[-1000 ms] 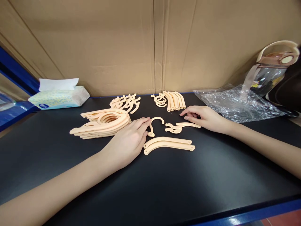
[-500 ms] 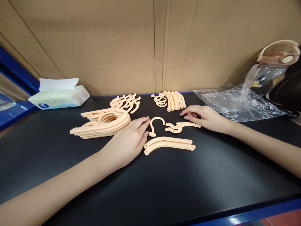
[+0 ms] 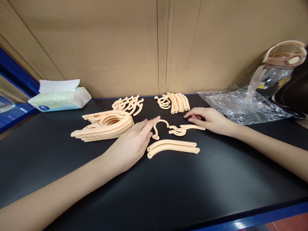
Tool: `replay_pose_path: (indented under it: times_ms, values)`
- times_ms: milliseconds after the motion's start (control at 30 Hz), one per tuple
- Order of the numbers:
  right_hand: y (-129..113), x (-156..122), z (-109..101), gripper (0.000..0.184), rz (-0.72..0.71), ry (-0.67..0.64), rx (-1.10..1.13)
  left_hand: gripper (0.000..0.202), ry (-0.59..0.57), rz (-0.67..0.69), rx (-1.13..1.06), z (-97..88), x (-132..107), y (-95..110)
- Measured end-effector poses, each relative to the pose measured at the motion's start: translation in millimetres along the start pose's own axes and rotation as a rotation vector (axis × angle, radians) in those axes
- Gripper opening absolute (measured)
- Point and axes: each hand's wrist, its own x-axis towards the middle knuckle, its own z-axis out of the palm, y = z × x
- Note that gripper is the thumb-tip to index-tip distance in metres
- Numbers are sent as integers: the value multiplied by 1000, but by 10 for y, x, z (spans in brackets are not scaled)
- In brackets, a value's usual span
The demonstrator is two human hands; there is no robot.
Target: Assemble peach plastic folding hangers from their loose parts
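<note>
My left hand lies open beside a peach plastic hanger hook, its index finger stretched over the hook's curved top. Left of that hand is a stack of flat peach hanger pieces. Two curved hanger arms lie side by side in front of the hook. To the hook's right are small curved parts and a slim arm piece. My right hand rests on the table just behind these, fingers loosely bent and apart, holding nothing that shows.
At the back lie groups of small hooked pieces, more hooks and several curved arms. A tissue pack sits back left. Clear plastic wrap and a bottle stand right, before a cardboard wall.
My left index finger has stretched out to the right, over the top of the hook. My right hand and the loose parts have stayed in place.
</note>
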Motion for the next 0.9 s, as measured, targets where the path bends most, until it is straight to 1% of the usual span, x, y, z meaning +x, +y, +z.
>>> replay_pose_path:
  times_ms: [100, 200, 500, 700, 900]
  values:
    - [-6, 0, -4, 26, 6, -4, 5, 47, -37, 33, 23, -16, 2, 4]
    - [-10, -4, -8, 26, 14, -3, 11, 47, -71, 38, 55, -21, 9, -2]
    - [0, -6, -1, 26, 18, -6, 14, 53, -74, 4, 62, -28, 9, -3]
    - [-4, -4, -3, 26, 21, -6, 16, 49, -47, -4, 54, 3, 20, -21]
    - [-16, -3, -4, 26, 4, -2, 8, 45, 24, 102, 124, -2, 12, 6]
